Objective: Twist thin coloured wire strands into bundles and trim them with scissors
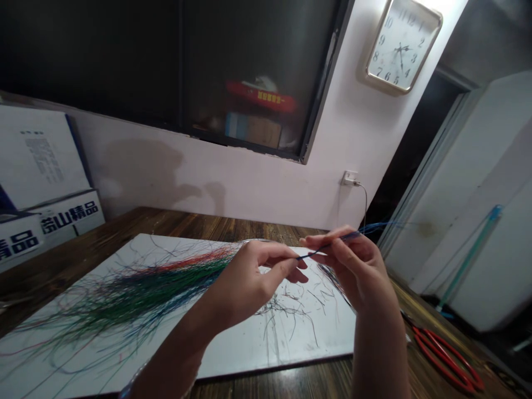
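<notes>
My left hand point(253, 277) pinches one end of a thin blue strand bundle point(353, 235). My right hand point(353, 266) is closed round the same bundle, whose loose blue tips trail off to the right. Both hands hover above a white board point(257, 343). A spread of green, blue and red fibres point(137, 293) fans across the board to the left of my hands. Short dark offcuts point(291, 310) lie scattered under my hands.
The board rests on a dark wooden table point(174, 221). Red-handled scissors point(444, 354) lie at the table's right edge. White printed boxes point(41, 188) stand at the left. On the wall are a clock point(403, 44), a dark window point(249, 72) and a socket with cable point(351, 178).
</notes>
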The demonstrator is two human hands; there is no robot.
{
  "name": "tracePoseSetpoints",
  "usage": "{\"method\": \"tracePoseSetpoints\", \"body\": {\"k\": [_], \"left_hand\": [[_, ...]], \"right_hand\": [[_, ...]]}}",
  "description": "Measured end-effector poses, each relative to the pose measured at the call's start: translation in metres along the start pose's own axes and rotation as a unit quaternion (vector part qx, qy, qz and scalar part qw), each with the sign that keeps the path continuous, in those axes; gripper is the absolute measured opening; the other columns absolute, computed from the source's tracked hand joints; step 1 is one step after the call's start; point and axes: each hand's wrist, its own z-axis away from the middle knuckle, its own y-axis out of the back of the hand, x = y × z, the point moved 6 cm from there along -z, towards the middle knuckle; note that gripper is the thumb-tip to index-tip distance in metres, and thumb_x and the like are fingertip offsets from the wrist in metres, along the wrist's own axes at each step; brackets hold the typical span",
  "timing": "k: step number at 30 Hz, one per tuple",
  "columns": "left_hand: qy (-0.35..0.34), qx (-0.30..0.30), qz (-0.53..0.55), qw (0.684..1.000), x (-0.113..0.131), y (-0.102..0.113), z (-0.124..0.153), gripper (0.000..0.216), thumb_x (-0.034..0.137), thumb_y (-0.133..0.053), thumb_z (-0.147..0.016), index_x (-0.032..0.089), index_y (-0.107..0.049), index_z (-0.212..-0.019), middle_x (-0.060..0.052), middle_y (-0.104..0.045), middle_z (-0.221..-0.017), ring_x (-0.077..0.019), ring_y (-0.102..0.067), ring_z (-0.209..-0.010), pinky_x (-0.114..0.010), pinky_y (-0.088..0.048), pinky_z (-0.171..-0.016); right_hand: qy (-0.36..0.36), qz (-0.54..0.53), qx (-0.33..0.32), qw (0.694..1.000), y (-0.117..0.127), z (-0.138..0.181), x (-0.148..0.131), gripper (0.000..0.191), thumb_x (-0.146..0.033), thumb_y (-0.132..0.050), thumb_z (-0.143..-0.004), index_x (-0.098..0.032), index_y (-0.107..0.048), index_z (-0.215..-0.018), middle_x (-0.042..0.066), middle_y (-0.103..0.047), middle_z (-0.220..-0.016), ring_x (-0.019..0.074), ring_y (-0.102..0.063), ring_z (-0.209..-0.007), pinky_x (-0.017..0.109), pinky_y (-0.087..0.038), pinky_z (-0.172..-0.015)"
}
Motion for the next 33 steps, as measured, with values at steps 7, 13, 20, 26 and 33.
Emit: {"method": "tracePoseSetpoints", "body": {"k": [7, 13, 20, 26, 33], "left_hand": [[0.007, -0.056, 0.008, 0.998, -0.002, -0.004, 0.001, 0.024, 0.031, -0.052, -0.09, 0.02, -0.072, -0.091, 0.0, -0.074, -0.087, -0.0152, -0.065, -0.09, -0.025, -0.045, -0.079], [0.007, -0.087, 0.082, 0.993, -0.005, -0.012, -0.002, 0.03, 0.031, -0.053, -0.089, 0.015, -0.076, -0.079, -0.005, -0.074, -0.09, -0.0174, -0.063, -0.093, -0.025, -0.046, -0.081], [0.026, -0.054, 0.095, 0.994, -0.008, -0.01, -0.004, 0.02, 0.026, -0.059, -0.084, 0.014, -0.075, -0.083, -0.007, -0.076, -0.08, -0.0188, -0.068, -0.084, -0.026, -0.05, -0.073], [0.016, -0.015, 0.078, 0.997, -0.005, -0.008, -0.001, 0.018, 0.021, -0.057, -0.084, 0.013, -0.073, -0.082, -0.006, -0.076, -0.076, -0.0178, -0.07, -0.079, -0.027, -0.05, -0.073], [0.033, -0.007, 0.017, 0.999, -0.004, -0.005, -0.001, 0.02, 0.026, -0.056, -0.085, 0.015, -0.073, -0.085, -0.005, -0.076, -0.078, -0.0178, -0.069, -0.079, -0.028, -0.048, -0.073]], "right_hand": [[0.019, 0.006, 0.011, 1.0, -0.005, 0.003, -0.003, 0.012, -0.02, -0.057, -0.089, -0.019, -0.069, -0.085, 0.003, -0.076, -0.08, 0.0167, -0.071, -0.084, 0.023, -0.057, -0.069], [0.003, 0.006, -0.041, 0.999, -0.016, 0.003, 0.002, 0.012, -0.02, -0.059, -0.088, -0.019, -0.071, -0.086, 0.003, -0.075, -0.081, 0.0163, -0.07, -0.081, 0.023, -0.055, -0.066], [0.058, 0.034, -0.028, 0.997, -0.009, 0.004, -0.005, 0.011, -0.017, -0.059, -0.087, -0.019, -0.07, -0.086, 0.003, -0.074, -0.079, 0.0202, -0.07, -0.086, 0.035, -0.055, -0.079], [0.077, 0.032, -0.017, 0.996, -0.008, 0.003, -0.006, 0.009, -0.019, -0.061, -0.085, -0.019, -0.07, -0.085, 0.003, -0.073, -0.074, 0.0208, -0.07, -0.08, 0.037, -0.057, -0.074], [0.115, 0.048, 0.038, 0.992, 0.0, 0.004, -0.015, 0.015, -0.018, -0.057, -0.087, -0.021, -0.07, -0.08, 0.001, -0.07, -0.074, 0.0185, -0.068, -0.083, 0.034, -0.053, -0.078]]}}
